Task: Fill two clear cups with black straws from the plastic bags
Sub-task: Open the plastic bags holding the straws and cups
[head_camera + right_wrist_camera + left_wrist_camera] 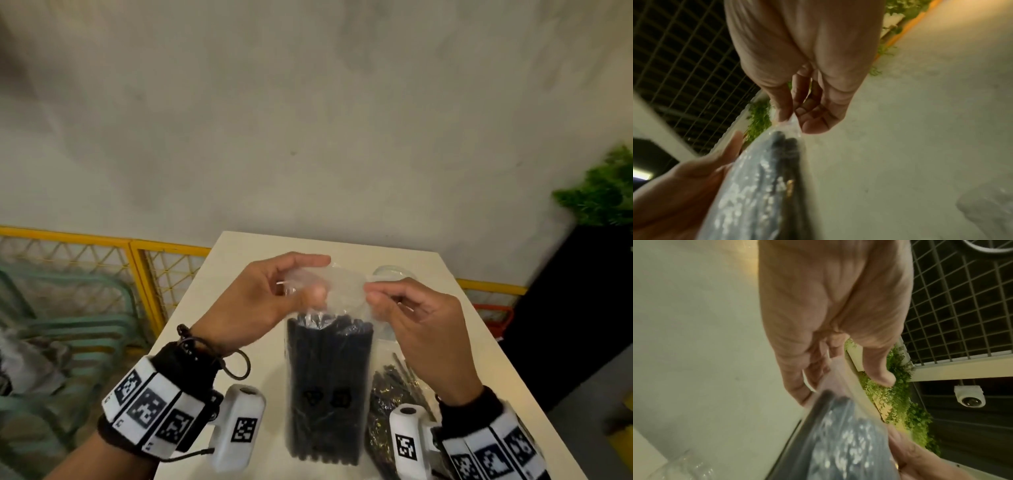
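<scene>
Nearest the person, on the white rectangular tabletop (pixel 191 346), a flat clear plastic bag of loose dark straws with glinting wrappers (pixel 388 404) lies just right of centre, partly under the right wrist. Held upright above the tabletop is a second clear plastic bag (pixel 327 387) packed tight with a block of black straws (pixel 329 373); the straws stand parallel, their round ends level a little below the bag's empty, crumpled top, and two small dark markings show low on the film. The left hand (pixel 263 301) grips the top left of that bag, thumb behind the film and fingers curled over its edge. The right hand (pixel 421 325) pinches the top right corner between thumb and forefinger, its other fingers folded. From both wrist views the film looks glossy and speckled with highlights over the dark straw ends. Just beyond the right hand a clear plastic cup (pixel 392 272) stands on the tabletop, mostly hidden. Farther off are a yellow mesh fence (pixel 102 253) and a green leafy plant (pixel 603 192).
</scene>
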The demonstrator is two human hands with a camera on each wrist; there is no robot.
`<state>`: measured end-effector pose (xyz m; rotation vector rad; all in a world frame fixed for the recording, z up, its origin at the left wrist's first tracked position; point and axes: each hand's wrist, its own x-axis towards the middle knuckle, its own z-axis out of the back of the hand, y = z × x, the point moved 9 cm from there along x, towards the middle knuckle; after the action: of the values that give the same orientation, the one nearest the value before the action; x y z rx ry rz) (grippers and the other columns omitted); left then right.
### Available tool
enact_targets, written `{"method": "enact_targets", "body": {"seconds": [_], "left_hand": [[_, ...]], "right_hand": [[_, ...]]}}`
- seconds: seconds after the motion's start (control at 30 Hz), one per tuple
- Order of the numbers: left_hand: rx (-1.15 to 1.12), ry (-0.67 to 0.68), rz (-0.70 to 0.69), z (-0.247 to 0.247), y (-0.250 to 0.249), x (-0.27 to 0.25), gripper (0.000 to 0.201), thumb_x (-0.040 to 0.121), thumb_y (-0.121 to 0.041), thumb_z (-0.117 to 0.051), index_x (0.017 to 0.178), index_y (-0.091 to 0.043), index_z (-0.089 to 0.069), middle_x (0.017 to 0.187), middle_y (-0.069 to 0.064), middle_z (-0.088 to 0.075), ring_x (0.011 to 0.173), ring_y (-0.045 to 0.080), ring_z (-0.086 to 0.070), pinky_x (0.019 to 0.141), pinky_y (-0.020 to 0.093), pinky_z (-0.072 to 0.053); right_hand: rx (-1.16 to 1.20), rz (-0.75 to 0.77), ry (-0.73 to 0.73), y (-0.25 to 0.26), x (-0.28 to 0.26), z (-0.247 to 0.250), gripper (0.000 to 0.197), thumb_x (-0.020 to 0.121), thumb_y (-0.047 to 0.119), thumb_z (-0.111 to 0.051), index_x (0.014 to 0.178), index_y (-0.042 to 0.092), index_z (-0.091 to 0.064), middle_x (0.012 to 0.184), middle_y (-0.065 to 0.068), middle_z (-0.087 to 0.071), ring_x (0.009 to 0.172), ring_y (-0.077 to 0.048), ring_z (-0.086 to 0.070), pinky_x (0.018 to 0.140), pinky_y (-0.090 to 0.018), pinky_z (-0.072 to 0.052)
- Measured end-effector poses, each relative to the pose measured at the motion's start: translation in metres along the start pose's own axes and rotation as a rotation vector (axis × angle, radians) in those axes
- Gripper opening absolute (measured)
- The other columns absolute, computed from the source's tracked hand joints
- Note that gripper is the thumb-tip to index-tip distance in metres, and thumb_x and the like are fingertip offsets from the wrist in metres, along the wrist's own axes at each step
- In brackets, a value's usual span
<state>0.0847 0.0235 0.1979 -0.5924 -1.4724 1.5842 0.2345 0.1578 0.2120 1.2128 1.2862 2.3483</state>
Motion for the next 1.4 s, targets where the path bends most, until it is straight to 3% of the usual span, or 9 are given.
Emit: {"method": "enact_targets", "body": {"seconds": [0.2,0.33,0.43,0.67,0.83,0.97,1.1,1.2,1.4], "left_hand": [[0.154,-0.102,-0.034,0.007,-0.003,0.004,0.017,0.085,-0.017,-0.076,0.102,-0.015,-0.08,0.088,-0.003,-0.082,0.075,0.013,-0.078,0.073,0.018,-0.059],[0.08,-0.107,-0.057,0.003,-0.01,0.005,0.015,0.09,-0.02,-0.07,0.09,-0.009,-0.08,0.083,0.001,-0.079,0.071,0.018,-0.076,0.067,0.024,-0.057],[0.037,-0.123,-0.07,0.003,-0.017,0.008,0.014,0.09,-0.019,-0.07,0.089,-0.01,-0.08,0.087,0.008,-0.08,0.079,0.022,-0.075,0.07,0.028,-0.056],[0.157,-0.09,-0.095,0.002,-0.03,0.018,0.009,0.088,-0.019,-0.074,0.084,-0.013,-0.08,0.073,0.003,-0.079,0.066,0.011,-0.074,0.068,0.022,-0.056],[0.643,-0.529,-0.116,0.029,-0.046,0.004,0.04,0.078,-0.063,-0.07,0.063,-0.028,-0.057,0.065,-0.012,-0.066,0.066,0.006,-0.062,0.064,0.03,-0.048],[0.429,-0.224,0.215,0.0,-0.008,0.001,0.079,0.061,-0.088,-0.047,0.057,-0.011,-0.067,0.046,-0.005,-0.064,0.047,0.006,-0.059,0.059,0.026,-0.045],[0.11,-0.06,0.212,-0.017,0.006,0.005,0.054,0.083,-0.058,-0.064,0.066,-0.007,-0.069,0.058,0.004,-0.068,0.057,0.013,-0.059,0.057,0.022,-0.043],[0.033,-0.077,0.159,-0.013,0.003,0.006,0.032,0.092,-0.028,-0.069,0.07,-0.005,-0.065,0.061,0.008,-0.067,0.055,0.015,-0.059,0.051,0.016,-0.045],[0.473,-0.233,0.11,0.011,-0.012,0.007,0.029,0.084,-0.019,-0.069,0.06,-0.006,-0.06,0.06,0.01,-0.072,0.049,0.014,-0.062,0.052,0.029,-0.051]], "right_hand": [[0.129,-0.118,-0.012,-0.007,-0.001,0.005,0.009,0.081,0.026,-0.07,0.082,0.02,-0.077,0.079,-0.004,-0.075,0.072,-0.019,-0.069,0.073,-0.03,-0.057],[-0.115,-0.054,0.1,0.002,0.0,-0.005,0.028,0.081,0.036,-0.076,0.108,0.03,-0.071,0.106,0.014,-0.069,0.096,-0.007,-0.065,0.077,-0.02,-0.054],[-0.293,0.111,0.057,0.018,0.005,-0.008,0.011,0.088,0.027,-0.074,0.094,0.019,-0.078,0.091,0.01,-0.074,0.087,-0.006,-0.067,0.075,-0.023,-0.053],[-0.312,0.0,0.186,0.032,0.02,-0.01,0.009,0.085,0.027,-0.075,0.082,0.022,-0.082,0.071,0.013,-0.074,0.07,-0.009,-0.066,0.064,-0.016,-0.048],[-0.24,-0.122,0.14,0.029,0.033,-0.012,0.004,0.075,0.024,-0.085,0.073,0.022,-0.082,0.066,0.017,-0.075,0.055,0.005,-0.06,0.058,-0.003,-0.042],[-0.134,-0.178,0.125,0.026,0.026,-0.025,0.014,0.068,0.022,-0.09,0.067,0.013,-0.08,0.06,-0.001,-0.074,0.047,0.001,-0.053,0.05,-0.006,-0.041],[-0.051,-0.178,0.225,0.023,0.016,-0.046,0.031,0.062,0.022,-0.093,0.059,0.006,-0.066,0.056,-0.003,-0.07,0.052,-0.019,-0.06,0.056,-0.028,-0.052],[0.041,-0.236,0.236,0.016,0.014,-0.045,0.046,0.072,0.024,-0.087,0.055,0.004,-0.05,0.048,-0.001,-0.044,0.046,-0.01,-0.038,0.047,-0.02,-0.034],[-0.27,-0.163,0.115,0.001,0.027,-0.009,0.032,0.076,0.001,-0.069,0.057,0.006,-0.043,0.051,0.002,-0.041,0.048,-0.009,-0.035,0.051,-0.023,-0.034]]}}
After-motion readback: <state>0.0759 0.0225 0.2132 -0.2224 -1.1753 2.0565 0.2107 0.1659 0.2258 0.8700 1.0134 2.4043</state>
